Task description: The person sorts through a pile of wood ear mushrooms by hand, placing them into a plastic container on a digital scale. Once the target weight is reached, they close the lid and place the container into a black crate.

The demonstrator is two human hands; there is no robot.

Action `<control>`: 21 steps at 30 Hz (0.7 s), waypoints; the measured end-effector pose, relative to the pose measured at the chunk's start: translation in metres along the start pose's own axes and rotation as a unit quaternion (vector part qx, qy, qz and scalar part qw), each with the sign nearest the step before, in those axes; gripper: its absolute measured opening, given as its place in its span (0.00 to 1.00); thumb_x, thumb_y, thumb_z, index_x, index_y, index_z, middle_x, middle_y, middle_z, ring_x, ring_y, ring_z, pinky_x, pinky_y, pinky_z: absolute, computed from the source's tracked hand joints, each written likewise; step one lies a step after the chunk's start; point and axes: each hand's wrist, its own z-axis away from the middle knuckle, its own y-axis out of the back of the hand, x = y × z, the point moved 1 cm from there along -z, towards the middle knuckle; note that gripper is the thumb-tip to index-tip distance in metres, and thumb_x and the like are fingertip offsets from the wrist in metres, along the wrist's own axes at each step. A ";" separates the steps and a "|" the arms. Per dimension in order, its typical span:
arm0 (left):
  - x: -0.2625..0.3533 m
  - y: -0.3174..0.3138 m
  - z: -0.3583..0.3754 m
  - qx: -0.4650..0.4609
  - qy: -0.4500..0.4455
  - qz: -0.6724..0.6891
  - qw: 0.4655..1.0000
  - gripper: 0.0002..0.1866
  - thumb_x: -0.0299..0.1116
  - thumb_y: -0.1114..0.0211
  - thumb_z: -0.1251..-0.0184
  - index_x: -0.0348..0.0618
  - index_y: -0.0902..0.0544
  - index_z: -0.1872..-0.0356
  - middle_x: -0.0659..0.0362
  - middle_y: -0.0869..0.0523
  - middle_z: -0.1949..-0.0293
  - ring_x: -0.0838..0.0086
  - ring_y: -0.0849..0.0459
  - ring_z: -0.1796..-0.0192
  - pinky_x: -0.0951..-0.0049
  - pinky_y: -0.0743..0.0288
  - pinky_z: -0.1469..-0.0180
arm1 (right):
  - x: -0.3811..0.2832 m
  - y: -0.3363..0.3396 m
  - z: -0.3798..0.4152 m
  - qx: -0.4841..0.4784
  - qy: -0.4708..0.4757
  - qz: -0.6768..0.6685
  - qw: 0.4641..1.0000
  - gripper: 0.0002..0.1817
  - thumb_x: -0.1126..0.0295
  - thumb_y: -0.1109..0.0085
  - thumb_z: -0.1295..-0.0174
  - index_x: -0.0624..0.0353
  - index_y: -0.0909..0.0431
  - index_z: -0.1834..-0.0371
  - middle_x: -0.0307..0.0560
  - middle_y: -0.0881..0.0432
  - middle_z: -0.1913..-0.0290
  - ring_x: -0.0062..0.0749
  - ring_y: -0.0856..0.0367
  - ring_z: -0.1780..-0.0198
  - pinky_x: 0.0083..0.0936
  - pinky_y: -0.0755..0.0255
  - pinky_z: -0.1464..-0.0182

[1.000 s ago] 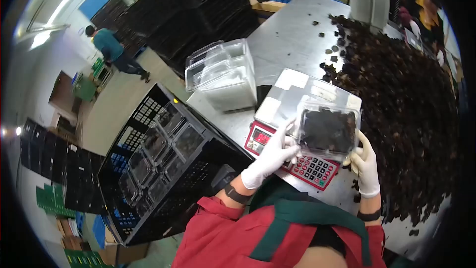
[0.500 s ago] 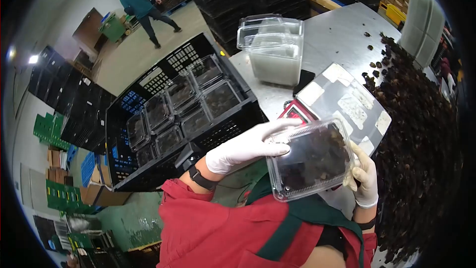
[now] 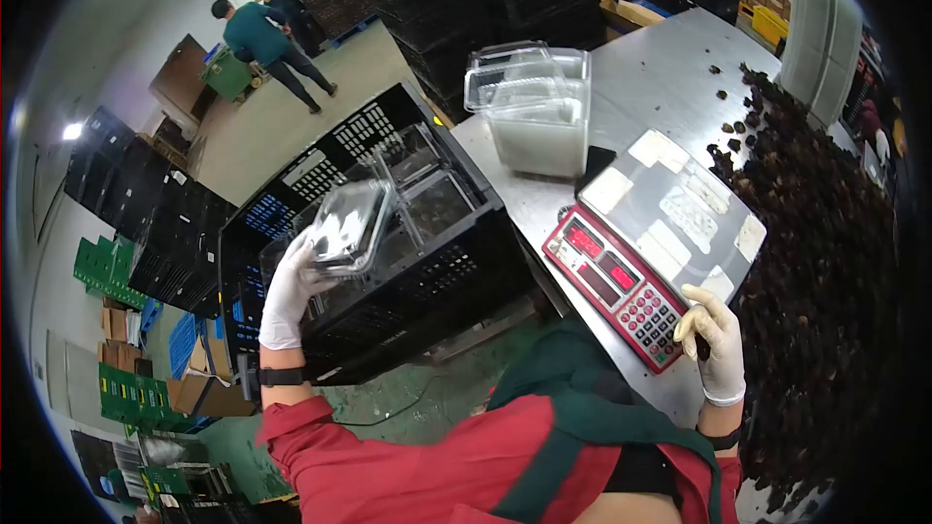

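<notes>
Over the black crate (image 3: 427,277), my left hand (image 3: 289,303) grips a clear plastic clamshell box (image 3: 351,223), lid shut, tilted and shiny with glare. Other filled clamshell boxes (image 3: 442,209) sit inside the crate, partly hidden by the held one. By the keypad corner of a red weighing scale (image 3: 616,277), my right hand (image 3: 716,349) has its fingers curled. A small dark piece shows between them. The scale's display is lit, and its grey platform carries pale worn patches. Right of it lies a large heap of dark, crinkled pieces (image 3: 815,320) that look like wood ear mushrooms.
Nested clear boxes (image 3: 539,126) stand on the metal table (image 3: 646,63) behind the scale, and more stacked containers (image 3: 820,44) stand at the far right. Tall black crate stacks (image 3: 466,10) rise behind. A person in a green top (image 3: 257,34) stands on the floor beyond.
My left hand has carried the clamshell box left, from above the scale to over the crate. My right hand has let go of the box and stays near the scale, which is now uncovered.
</notes>
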 end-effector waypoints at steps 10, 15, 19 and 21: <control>0.026 -0.063 -0.048 -0.101 -0.166 -0.647 0.737 0.23 0.46 0.35 0.32 0.39 0.17 0.45 0.44 0.11 0.54 0.51 0.13 0.50 0.58 0.21 0.47 | 0.018 0.040 0.041 0.102 -0.008 -0.025 0.994 0.19 0.66 0.45 0.28 0.71 0.24 0.42 0.47 0.17 0.71 0.16 0.31 0.79 0.13 0.39 0.77; 0.101 -0.205 -0.083 -0.112 -0.388 -0.567 0.718 0.20 0.40 0.34 0.35 0.39 0.17 0.47 0.47 0.11 0.56 0.54 0.13 0.51 0.61 0.20 0.48 | 0.016 0.046 0.060 0.137 -0.002 -0.022 0.990 0.17 0.69 0.48 0.27 0.70 0.22 0.43 0.46 0.16 0.70 0.16 0.30 0.78 0.13 0.38 0.76; 0.093 -0.292 -0.183 -0.141 -0.539 -0.581 0.593 0.22 0.38 0.36 0.35 0.44 0.19 0.41 0.45 0.12 0.54 0.50 0.14 0.49 0.57 0.21 0.44 | 0.020 0.050 0.081 0.182 -0.016 -0.060 0.981 0.16 0.72 0.50 0.26 0.69 0.22 0.41 0.44 0.16 0.69 0.14 0.29 0.77 0.12 0.37 0.74; 0.080 -0.317 -0.200 -0.162 -0.402 -0.694 0.575 0.26 0.33 0.43 0.35 0.51 0.25 0.33 0.40 0.13 0.54 0.46 0.15 0.50 0.51 0.22 0.44 | 0.018 0.052 0.094 0.196 -0.007 -0.050 0.979 0.17 0.73 0.51 0.27 0.69 0.22 0.40 0.44 0.15 0.68 0.14 0.28 0.76 0.12 0.36 0.73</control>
